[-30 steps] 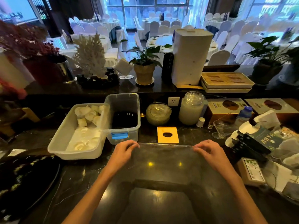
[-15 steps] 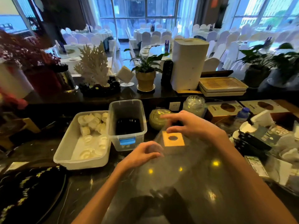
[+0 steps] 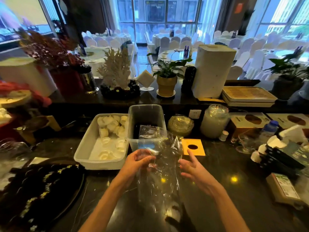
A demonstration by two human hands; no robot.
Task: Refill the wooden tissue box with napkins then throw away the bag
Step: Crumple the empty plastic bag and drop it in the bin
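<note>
Now the left hand [image 3: 138, 162] is gripping the crumpled clear plastic bag [image 3: 160, 166] with curled fingers, while the right hand [image 3: 192, 166] is pressing its loosely spread fingers against the bag's other side, above the dark polished bench [image 3: 225, 190]. The bag is looking empty, so bunching it tighter before carrying it off would keep it from unfurling. The flat yellow wooden lid with a round hole [image 3: 193, 147] is lying just beyond the right hand. Half a second ago the right hand was reaching forward over that lid; it is now drawing back and gathering the film narrower and upright.
</note>
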